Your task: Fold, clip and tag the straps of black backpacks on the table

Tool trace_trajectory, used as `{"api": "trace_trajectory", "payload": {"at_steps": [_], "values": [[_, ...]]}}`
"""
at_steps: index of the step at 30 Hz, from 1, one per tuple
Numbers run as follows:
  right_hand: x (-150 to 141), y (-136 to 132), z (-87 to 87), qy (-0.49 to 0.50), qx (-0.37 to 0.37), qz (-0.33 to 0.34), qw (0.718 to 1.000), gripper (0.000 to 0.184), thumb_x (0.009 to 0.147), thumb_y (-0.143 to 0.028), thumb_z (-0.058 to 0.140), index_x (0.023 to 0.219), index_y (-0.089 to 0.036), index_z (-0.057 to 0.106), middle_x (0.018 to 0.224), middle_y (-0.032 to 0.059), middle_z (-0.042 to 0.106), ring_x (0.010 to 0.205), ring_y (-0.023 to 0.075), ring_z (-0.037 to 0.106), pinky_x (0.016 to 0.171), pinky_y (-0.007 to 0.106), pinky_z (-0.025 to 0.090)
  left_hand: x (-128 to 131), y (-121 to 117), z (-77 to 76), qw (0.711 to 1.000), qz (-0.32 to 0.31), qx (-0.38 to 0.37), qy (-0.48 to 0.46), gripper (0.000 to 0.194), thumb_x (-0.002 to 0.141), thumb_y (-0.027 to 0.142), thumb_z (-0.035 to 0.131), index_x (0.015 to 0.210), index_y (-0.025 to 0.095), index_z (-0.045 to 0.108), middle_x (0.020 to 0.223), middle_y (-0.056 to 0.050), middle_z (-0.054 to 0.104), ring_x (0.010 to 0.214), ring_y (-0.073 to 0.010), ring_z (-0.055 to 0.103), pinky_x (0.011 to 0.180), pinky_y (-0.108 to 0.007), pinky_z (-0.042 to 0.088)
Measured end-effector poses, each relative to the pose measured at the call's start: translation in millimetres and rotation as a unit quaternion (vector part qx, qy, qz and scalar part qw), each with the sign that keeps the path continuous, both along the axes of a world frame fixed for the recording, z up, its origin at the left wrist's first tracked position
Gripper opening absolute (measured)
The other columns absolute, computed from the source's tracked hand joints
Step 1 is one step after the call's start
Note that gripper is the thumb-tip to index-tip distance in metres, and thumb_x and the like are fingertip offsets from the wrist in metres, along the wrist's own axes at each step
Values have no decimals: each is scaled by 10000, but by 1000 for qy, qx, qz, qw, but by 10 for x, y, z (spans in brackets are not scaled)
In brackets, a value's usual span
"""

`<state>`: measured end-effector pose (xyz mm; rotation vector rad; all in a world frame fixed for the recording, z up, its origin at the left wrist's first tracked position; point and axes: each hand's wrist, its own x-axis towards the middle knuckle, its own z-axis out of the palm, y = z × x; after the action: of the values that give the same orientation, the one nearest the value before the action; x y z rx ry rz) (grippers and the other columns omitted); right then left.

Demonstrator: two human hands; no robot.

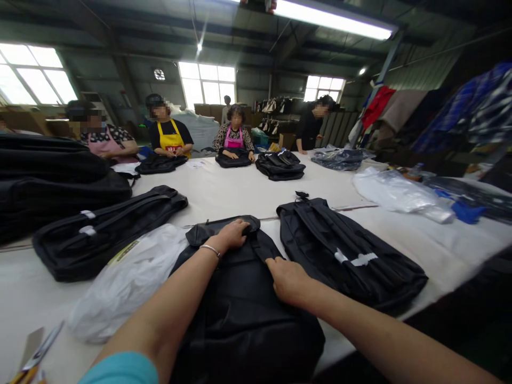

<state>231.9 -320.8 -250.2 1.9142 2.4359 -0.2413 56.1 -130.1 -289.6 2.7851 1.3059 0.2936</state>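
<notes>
Black bag (256, 330) by table edge (434, 294)

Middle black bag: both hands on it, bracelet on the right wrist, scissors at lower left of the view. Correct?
One error: the head view shows the bracelet on the left wrist, not the right. The rest stands: left hand and right hand are both on the middle black bag, and the scissors are at lower left.

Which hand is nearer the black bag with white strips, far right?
Right. The right hand grips the middle bag's right edge, just left of the far-right bag; the left hand is on the middle bag's top, farther left.
</notes>
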Motion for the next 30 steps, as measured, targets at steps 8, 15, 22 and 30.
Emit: {"api": "trace_trajectory", "payload": {"at_steps": [8, 15, 22, 30], "values": [[159, 97, 170, 206, 249, 131, 937, 129, 893, -233, 551, 781, -188, 596, 787, 62, 626, 793, 200, 586, 739, 320, 450, 174, 137, -83, 998, 37, 39, 15, 342, 864, 263, 518, 1201, 260, 571, 1117, -75, 603, 1020, -229, 607, 831, -318, 495], [-85, 656, 185, 559, 22, 179, 810, 126, 937, -320, 500, 906, -199, 516, 773, 17, 681, 738, 152, 646, 741, 300, 503, 228, 228, -157, 997, 61, 33, 31, 314, 920, 271, 470, 1224, 266, 546, 1155, -68, 621, 1004, -199, 633, 819, -283, 498], [-185, 118, 185, 446, 39, 95, 889, 62, 911, -266, 502, 900, -208, 485, 565, -60, 525, 515, 119, 510, 539, 225, 370, 151, 419, -222, 993, 100, 24, 54, 253, 934, 168, 393, 1070, 166, 607, 976, -129, 687, 923, -252, 671, 810, -363, 513], [-121, -470, 150, 373, 113, 136, 911, 101, 919, -288, 476, 902, -198, 518, 756, 28, 601, 700, 176, 568, 650, 271, 411, 146, 265, -316, 994, 80, 33, 62, 276, 929, 178, 382, 1071, 192, 618, 1034, -141, 634, 997, -272, 622, 812, -388, 510]]}}
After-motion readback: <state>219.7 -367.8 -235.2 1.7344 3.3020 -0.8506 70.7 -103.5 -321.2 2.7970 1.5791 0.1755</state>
